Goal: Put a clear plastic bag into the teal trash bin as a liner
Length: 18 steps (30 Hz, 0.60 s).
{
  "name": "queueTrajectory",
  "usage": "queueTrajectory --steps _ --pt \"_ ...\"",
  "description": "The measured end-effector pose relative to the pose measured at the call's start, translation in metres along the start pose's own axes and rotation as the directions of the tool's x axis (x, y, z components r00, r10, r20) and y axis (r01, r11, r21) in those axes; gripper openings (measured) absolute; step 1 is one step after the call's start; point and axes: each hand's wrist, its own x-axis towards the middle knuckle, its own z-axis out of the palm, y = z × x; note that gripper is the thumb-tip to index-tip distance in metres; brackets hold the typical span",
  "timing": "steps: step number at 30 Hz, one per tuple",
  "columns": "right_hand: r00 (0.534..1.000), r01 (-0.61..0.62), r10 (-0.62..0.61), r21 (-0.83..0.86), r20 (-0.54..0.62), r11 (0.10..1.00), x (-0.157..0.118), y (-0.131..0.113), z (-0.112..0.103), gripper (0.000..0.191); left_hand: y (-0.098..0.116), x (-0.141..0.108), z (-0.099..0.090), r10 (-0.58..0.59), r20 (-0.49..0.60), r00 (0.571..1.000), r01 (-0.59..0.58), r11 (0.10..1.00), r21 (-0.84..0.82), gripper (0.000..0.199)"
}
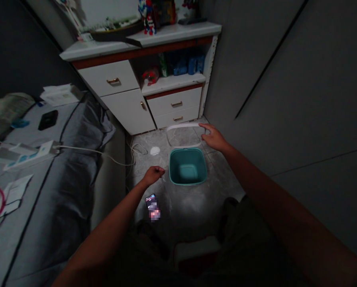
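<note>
Teal coloured the open bin (187, 159) that stood on the grey floor (181, 201), just right of our left hand (153, 174) and below our right hand (212, 136). With the right hand we gripped a pale frame (183, 125) by its right side, thumb and fingers closed about the corner, and it stood up beyond the bin's far rim; we could not tell whether its lower edge touched that rim. Our left fingers were bunched near the bin's left side, and we could not tell whether they pinched anything small. As we judged it, handling the frame well called for a light, even hold, since a narrow ring held at one corner would probably twist. A second hold at the opposite corner, up and to the right of our left hand, seemed the surest way to keep it level, while slow movement would spare the bin a knock. Care was also due to the phone (152, 205) below our left hand and the white disc (155, 151) just beyond it.
</note>
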Motion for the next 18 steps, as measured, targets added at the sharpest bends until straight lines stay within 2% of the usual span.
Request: queueTrajectory --steps 3,8,11,13,14,16,17,18 --pt "1.0 0.015 -0.016 -0.086 -0.012 0.996 0.003 0.008 0.002 0.074 -0.001 -0.002 -0.001 0.014 0.005 1.0 -0.014 1.0 -0.001 0.032" --pt "0.999 -0.037 0.039 -0.095 0.021 0.995 0.0 0.012 0.0 0.079 -0.003 -0.003 -0.001 0.031 0.016 0.999 -0.031 0.999 0.009 0.027" --pt "1.0 -0.007 0.006 -0.104 -0.011 0.995 -0.004 0.012 -0.004 0.075 -0.003 -0.004 0.0 0.043 0.025 0.999 -0.044 0.999 0.017 0.024" --pt "0.999 0.007 -0.012 -0.147 -0.033 0.989 -0.011 0.013 -0.007 0.066 -0.002 -0.005 0.0 0.046 0.026 0.999 -0.046 0.999 0.014 0.023" --pt "1.0 -0.001 -0.002 -0.187 -0.014 0.982 -0.016 0.013 -0.008 0.059 -0.001 -0.006 0.001 0.047 0.026 0.999 -0.047 0.999 0.012 0.024" --pt "0.988 -0.058 0.099 -0.312 0.118 0.948 -0.032 0.015 -0.008 0.043 0.0 -0.009 0.002 0.047 0.029 0.998 -0.047 0.999 0.003 0.026" --pt "0.956 -0.097 0.195 -0.391 0.221 0.915 -0.042 0.017 -0.007 0.035 0.001 -0.01 0.002 0.047 0.034 0.998 -0.047 0.999 -0.002 0.027" --pt "0.89 -0.132 0.314 -0.472 0.33 0.871 -0.054 0.02 -0.005 0.031 0.002 -0.012 0.002 0.047 0.041 0.998 -0.047 0.999 -0.007 0.029"
